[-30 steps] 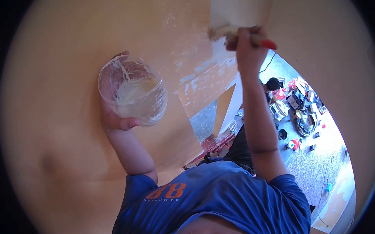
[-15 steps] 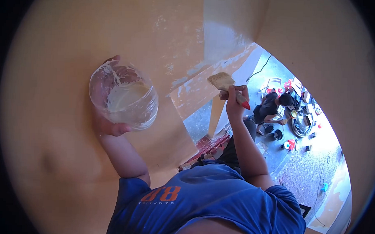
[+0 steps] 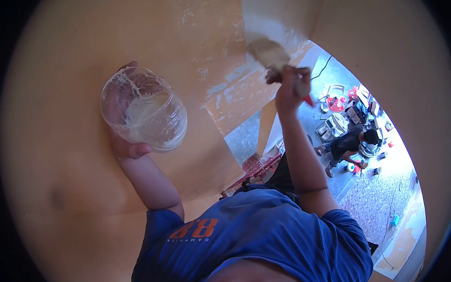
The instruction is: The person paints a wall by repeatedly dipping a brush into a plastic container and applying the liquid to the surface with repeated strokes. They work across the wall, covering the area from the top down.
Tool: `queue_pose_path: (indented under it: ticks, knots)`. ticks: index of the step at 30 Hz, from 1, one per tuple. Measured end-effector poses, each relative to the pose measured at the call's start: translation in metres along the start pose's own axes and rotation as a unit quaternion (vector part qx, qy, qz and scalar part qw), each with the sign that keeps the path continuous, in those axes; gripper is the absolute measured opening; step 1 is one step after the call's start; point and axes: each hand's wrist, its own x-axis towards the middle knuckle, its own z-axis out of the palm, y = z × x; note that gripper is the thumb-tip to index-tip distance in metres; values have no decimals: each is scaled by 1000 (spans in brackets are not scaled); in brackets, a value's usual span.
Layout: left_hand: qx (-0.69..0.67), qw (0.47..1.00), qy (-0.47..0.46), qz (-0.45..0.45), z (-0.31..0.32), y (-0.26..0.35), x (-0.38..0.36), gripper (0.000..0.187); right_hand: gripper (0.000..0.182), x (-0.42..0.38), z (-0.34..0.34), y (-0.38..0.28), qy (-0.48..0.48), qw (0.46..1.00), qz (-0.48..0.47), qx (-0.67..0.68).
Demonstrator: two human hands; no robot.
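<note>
My left hand (image 3: pixel 118 105) is wrapped round a clear plastic tub (image 3: pixel 174 122), tilted so its mouth shows. Off-white paste lies in the bottom and smears the walls. In my right hand (image 3: pixel 290 88) is a paintbrush (image 3: pixel 271 52) with a wide, pale bristle head and a red tip on its handle. The brush is blurred by motion and overlaps the orange-tan wall (image 3: pixel 199 50) near a pale grey-white strip (image 3: pixel 269 16). White patches of paste mark the wall to the left of and below the brush.
Far below on the right, a person in dark clothes (image 3: pixel 348 143) stands bent on the floor (image 3: pixel 370 205). Around them are a folding chair (image 3: pixel 335 90), cans (image 3: pixel 349 167), boxes and other gear. A red metal frame (image 3: pixel 259 164) is under my right arm. A curved tan surface (image 3: pixel 387 52) borders the right.
My right hand has lifted the brush upward toward the pale strip of wall. The tub has shifted slightly left. The person below has moved from crouching to standing bent, farther right.
</note>
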Motion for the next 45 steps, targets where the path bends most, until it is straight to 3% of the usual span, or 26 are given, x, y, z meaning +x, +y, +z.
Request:
queue_pose_path:
  ticks: [1,6,9,12,15,20,24,26,30,35,38,39,41,42,45]
  knots:
    - [-2,1000,-9,-2,-1,-1,0,120,11,-12,-12,16,-34,995,-1,-92]
    - [-6,1000,-26,1,-3,-1,0,120,12,-47,-39,8,-5,979,152,-133]
    - [-12,1000,-28,-3,4,2,2,121,13,-29,-30,-2,-4,978,166,-128]
    - [-36,999,-13,-22,15,7,3,122,13,10,13,-27,-12,981,147,-122]
    - [-36,999,-7,-23,16,6,4,117,12,46,48,-53,6,998,55,5]
    - [-42,999,2,-15,16,5,2,121,11,58,46,-55,-30,997,-39,58]
    - [-54,998,-8,-16,14,5,4,121,11,-5,-6,11,-56,997,15,-52]
    - [-29,999,-30,-28,11,7,5,120,13,-36,-31,16,-38,989,101,-99]
    - [-21,999,-25,-19,16,10,7,119,12,-43,-50,11,-7,971,183,-157]
    - [-17,1000,-24,-10,20,11,7,116,17,42,20,-33,-3,978,89,-190]
    - [-14,999,-35,-11,14,8,6,115,8,95,53,-64,-34,994,-25,-101]
    - [-11,999,-34,-12,14,9,6,115,8,103,58,-77,-35,994,-23,-99]
    - [-22,999,-42,-24,14,10,6,114,10,115,66,-93,-13,993,-77,86]
    - [-21,999,-37,-22,13,10,5,114,12,118,63,-87,-19,992,-106,63]
    - [-27,999,-29,-25,15,10,5,114,12,84,42,-43,-31,999,-35,10]
